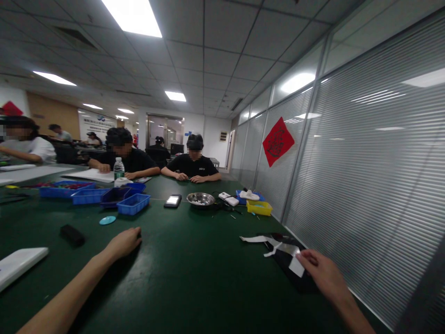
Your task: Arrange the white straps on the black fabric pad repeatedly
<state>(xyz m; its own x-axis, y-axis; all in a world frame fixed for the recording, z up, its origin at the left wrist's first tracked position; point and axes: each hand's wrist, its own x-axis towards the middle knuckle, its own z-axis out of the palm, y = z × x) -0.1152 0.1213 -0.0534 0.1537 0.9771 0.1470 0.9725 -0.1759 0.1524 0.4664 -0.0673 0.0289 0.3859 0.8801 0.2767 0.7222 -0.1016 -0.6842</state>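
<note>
My right hand (316, 266) pinches one end of a torn white paper strip (296, 266) between thumb and fingers. The strip runs leftward in uneven, ragged pieces over a flat black item (283, 262) on the table's right side, whose kind I cannot make out. My left hand (125, 242) rests palm down on the green tabletop (187, 273), its fingers curled in. Nothing shows in that hand, though its underside is hidden. Left of it lie a small black block-shaped object (72, 235) and a light-blue disc (107, 220).
Blue trays (134, 204), a water bottle (118, 169), a phone (173, 200), a metal bowl (200, 199) and a yellow tray (259, 207) stand farther back. A white flat box (22, 264) lies at left. Co-workers sit across the table. A glass partition (368, 162) borders the right edge.
</note>
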